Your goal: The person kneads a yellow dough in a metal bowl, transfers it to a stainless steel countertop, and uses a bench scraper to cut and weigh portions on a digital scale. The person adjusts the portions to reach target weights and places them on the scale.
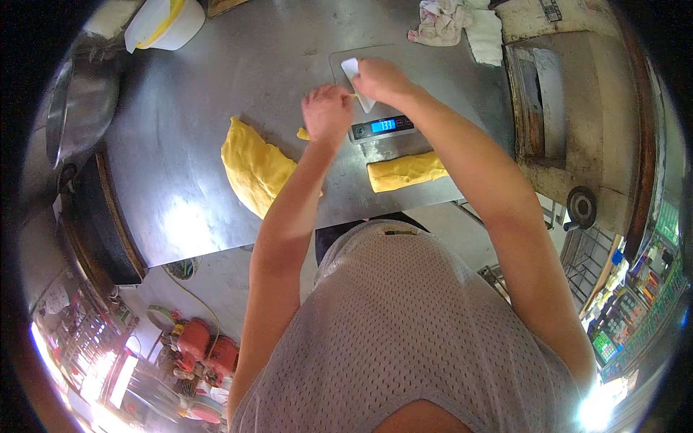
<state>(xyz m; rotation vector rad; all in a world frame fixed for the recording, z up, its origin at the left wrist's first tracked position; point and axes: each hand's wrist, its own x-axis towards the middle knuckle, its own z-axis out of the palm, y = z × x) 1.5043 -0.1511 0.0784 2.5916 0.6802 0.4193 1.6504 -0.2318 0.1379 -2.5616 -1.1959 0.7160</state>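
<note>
My right hand [382, 81] grips a white dough scraper [367, 99], held tilted over the pan of a kitchen scale [362, 132] with a lit blue display. Beside it, my left hand [328, 113] is closed, and a bit of yellow dough [354, 95] pokes out between its fingers and the scraper; the rest of that piece is hidden. Below the left wrist a small scrap of dough [303, 134] lies on the table. A large flattened slab of yellow dough [253, 167] rests left of my left forearm. Nearer me, a thick dough strip [406, 172] lies below the scale, partly behind my right forearm.
The metal table [180, 123] carries a white tub [173, 29] at the far left and crumpled cloths [442, 22] at the far right. A large metal bowl [86, 108] stands off the left edge. Worn equipment [577, 115] borders the right side.
</note>
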